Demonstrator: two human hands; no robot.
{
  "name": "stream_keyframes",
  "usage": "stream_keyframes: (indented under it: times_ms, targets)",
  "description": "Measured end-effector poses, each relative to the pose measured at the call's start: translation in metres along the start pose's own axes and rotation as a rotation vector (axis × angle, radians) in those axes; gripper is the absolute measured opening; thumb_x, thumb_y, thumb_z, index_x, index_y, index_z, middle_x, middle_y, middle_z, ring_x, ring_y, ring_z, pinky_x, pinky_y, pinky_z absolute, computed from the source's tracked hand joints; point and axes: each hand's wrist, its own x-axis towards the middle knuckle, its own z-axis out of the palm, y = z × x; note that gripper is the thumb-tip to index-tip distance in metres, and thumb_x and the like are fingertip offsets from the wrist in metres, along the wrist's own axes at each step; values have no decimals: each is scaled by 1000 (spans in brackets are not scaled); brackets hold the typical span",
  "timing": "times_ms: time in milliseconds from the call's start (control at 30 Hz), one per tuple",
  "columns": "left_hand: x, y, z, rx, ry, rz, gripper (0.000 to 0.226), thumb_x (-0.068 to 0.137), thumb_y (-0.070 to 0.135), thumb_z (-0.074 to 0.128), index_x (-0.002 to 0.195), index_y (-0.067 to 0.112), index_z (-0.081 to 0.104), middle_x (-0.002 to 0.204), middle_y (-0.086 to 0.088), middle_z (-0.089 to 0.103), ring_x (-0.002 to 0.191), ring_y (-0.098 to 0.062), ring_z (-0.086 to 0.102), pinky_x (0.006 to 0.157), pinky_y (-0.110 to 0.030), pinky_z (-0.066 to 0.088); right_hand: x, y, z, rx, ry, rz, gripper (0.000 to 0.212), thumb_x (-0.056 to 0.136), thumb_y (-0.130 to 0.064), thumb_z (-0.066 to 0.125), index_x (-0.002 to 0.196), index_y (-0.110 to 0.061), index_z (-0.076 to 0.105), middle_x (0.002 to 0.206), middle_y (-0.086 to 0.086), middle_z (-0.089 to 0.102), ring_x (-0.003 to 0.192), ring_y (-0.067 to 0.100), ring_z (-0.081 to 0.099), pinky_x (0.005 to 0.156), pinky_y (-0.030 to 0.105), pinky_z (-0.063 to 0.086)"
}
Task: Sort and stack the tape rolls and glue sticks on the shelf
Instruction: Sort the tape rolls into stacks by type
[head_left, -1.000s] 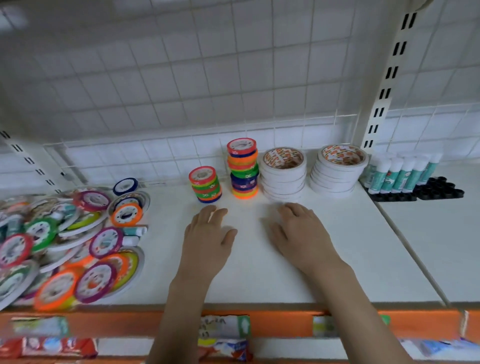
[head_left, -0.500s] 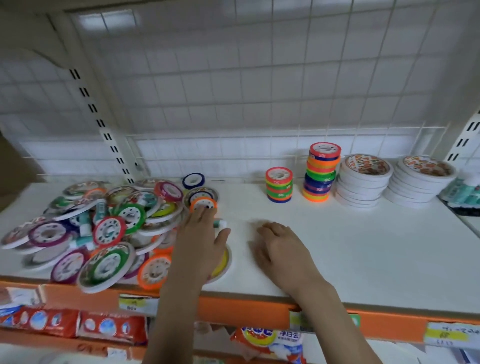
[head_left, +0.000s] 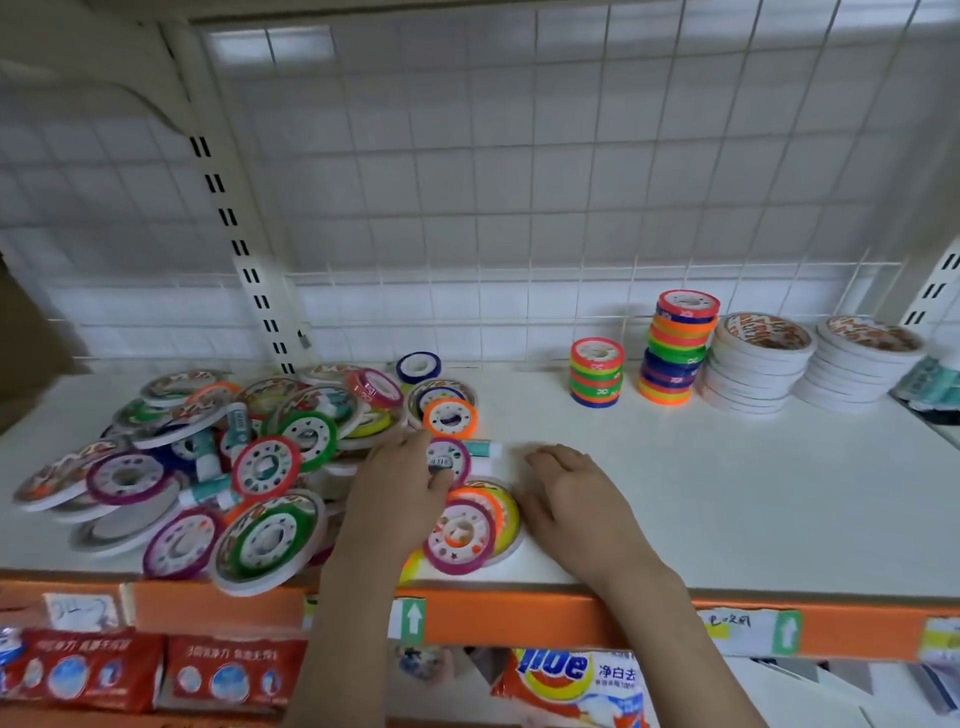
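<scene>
A loose pile of coloured and white tape rolls (head_left: 260, 467) covers the left of the white shelf (head_left: 727, 493), with glue sticks (head_left: 208, 491) mixed in. One glue stick (head_left: 483, 449) lies at the pile's right edge. My left hand (head_left: 395, 493) rests palm down on the pile, its thumb touching a purple roll (head_left: 451, 462). Just right of the pile, my right hand (head_left: 571, 499) lies palm down on the bare shelf and holds nothing. At the back right stand a short coloured stack (head_left: 597, 371), a taller one (head_left: 678, 345) and two white stacks (head_left: 758, 364) (head_left: 862, 364).
A wire grid (head_left: 519, 208) backs the shelf, and a slotted upright (head_left: 244, 260) stands behind the pile. Upright glue sticks (head_left: 930, 384) show at the far right edge. The front lip is orange (head_left: 519, 618). Red packs (head_left: 78, 670) and a detergent bag (head_left: 571, 680) lie below.
The view has swung left from the stacks to the pile. Both hands have moved left; my left hand now lies on the rolls, my right hand beside them.
</scene>
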Motion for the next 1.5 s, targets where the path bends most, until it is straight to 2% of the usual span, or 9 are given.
stream_keyframes:
  times_ms: [167,333,600,867,1033,1200,1300,1400,1500]
  targets:
    - [10,5,1,67,-12,-8,49,92,32,52,138,24,37,137,0,47,128,-21,42,109,-40,29,-4,5,-2,-17,28,30,47,88,-31,40,124,-5,56,127,10,56,119,28,49,105,33,37]
    - [12,6,1,-137,19,-20,53,89,18,58,139,16,39,144,-5,31,127,-25,41,104,-39,36,-5,8,-7,-38,17,11,38,95,-26,47,128,-9,52,132,6,52,123,23,45,107,28,32]
    - [3,-5,-8,-235,152,-2,19,90,23,59,105,12,57,100,-3,60,94,-23,57,75,-32,44,-7,-11,-4,60,-38,-194,64,83,-46,20,135,-21,49,138,-7,49,126,11,44,101,16,33]
    - [-6,-8,-14,-295,321,-39,26,97,23,44,118,13,54,99,-9,63,91,-28,58,67,-29,36,-18,-24,-4,137,-88,-324,45,86,-47,51,125,-26,57,136,-12,50,126,4,42,102,15,34]
    - [-10,-7,-14,-295,333,-42,31,97,15,41,126,16,53,115,-8,63,102,-26,58,75,-27,39,-15,-19,-6,139,-152,-320,55,82,-52,61,131,-29,53,142,-15,41,131,2,35,107,20,33]
    - [-12,-5,-14,-312,332,-25,32,97,12,41,126,14,53,114,-9,63,102,-27,58,75,-28,39,-13,-12,6,117,-105,-337,36,91,-38,52,126,-30,57,144,-13,39,128,7,41,100,27,42]
    - [-12,-1,-15,-334,289,-20,35,98,11,37,132,12,47,124,-11,56,114,-28,50,88,-36,42,-11,-8,9,132,-46,-328,41,89,-37,45,126,-24,59,140,-8,45,127,10,45,100,29,44]
    - [-11,7,-16,-357,214,-46,41,101,23,29,141,15,35,141,-11,40,132,-25,31,107,-40,28,-7,-6,3,148,20,-294,44,89,-34,41,124,-14,59,133,-3,52,123,13,48,100,28,43]
    - [-9,14,-16,-367,206,-21,42,102,24,26,141,15,36,142,-9,37,133,-20,27,107,-32,23,-4,0,-7,151,77,-249,47,89,-35,39,123,-9,58,129,1,55,119,16,51,99,24,41]
